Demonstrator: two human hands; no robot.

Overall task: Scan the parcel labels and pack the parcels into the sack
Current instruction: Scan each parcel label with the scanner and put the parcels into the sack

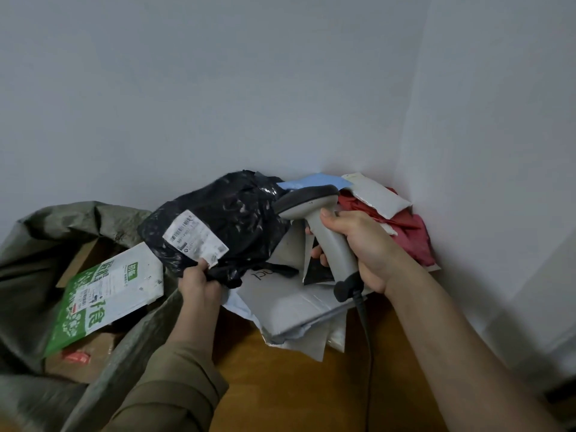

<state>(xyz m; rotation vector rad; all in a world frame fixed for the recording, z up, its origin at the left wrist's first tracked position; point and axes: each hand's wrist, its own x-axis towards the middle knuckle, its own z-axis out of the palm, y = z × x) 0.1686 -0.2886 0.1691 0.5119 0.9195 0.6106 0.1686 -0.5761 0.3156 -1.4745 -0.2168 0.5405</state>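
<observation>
My left hand grips the lower edge of a black plastic parcel and holds it up in the air, its white label facing me. My right hand is wrapped round the handle of a grey barcode scanner, whose head points left at the black parcel from close by. The grey-green woven sack stands open at the left. Inside it lie a green-and-white parcel and brown cardboard boxes.
A pile of parcels lies in the corner by the white walls: grey mailers, a red bag, a white padded envelope and a blue one. The scanner's black cable hangs down over the wooden floor.
</observation>
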